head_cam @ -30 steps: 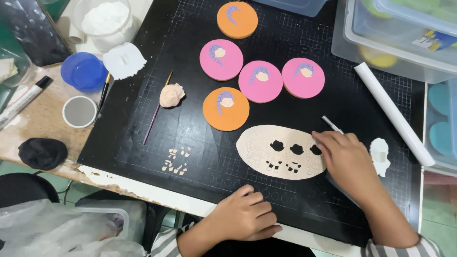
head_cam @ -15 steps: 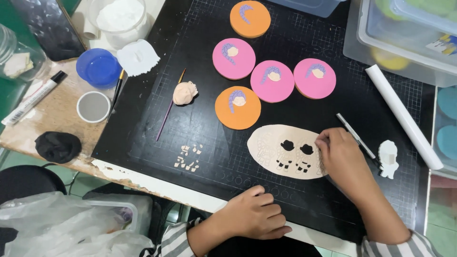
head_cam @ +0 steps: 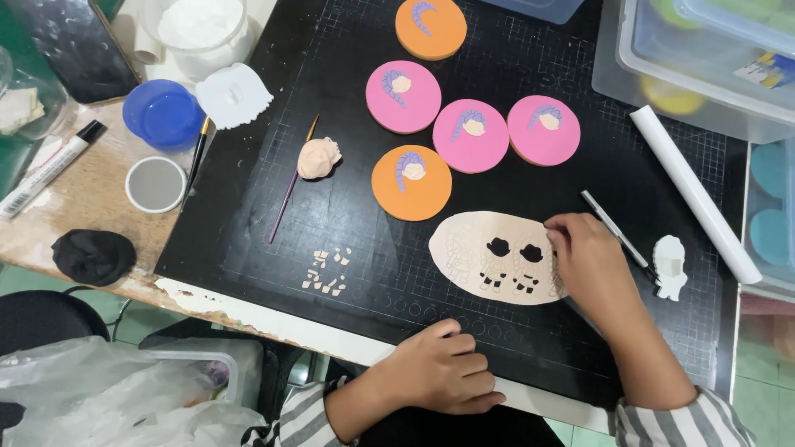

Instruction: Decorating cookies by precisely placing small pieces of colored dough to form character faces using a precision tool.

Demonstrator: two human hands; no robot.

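Observation:
A flat oval sheet of beige clay (head_cam: pixel 468 248) lies on a black cutting mat (head_cam: pixel 240 223); it has dark cut-out holes in its middle. My right hand (head_cam: pixel 590 266) rests over the sheet's right end, fingertips bunched and pinching at its edge. A thin black-and-silver tool (head_cam: pixel 614 232) lies on the mat just right of that hand. My left hand (head_cam: pixel 440 372) sits curled in a loose fist on the mat's near edge, holding nothing. Several tiny beige cut pieces (head_cam: pixel 327 270) lie left of the sheet.
Several pink and orange discs (head_cam: pixel 411 182) with small clay heads sit behind the sheet. A beige clay lump (head_cam: pixel 318 157) and a brush (head_cam: pixel 290 184) lie to the left. A white roller (head_cam: pixel 694 192), a white clay figure (head_cam: pixel 669 266), a blue lid (head_cam: pixel 164 114) and plastic boxes (head_cam: pixel 704 66) surround the mat.
My right hand has shifted slightly left along the sheet's right end, and the thin tool now shows fully beside it. The left hand stays put. The camera has drifted.

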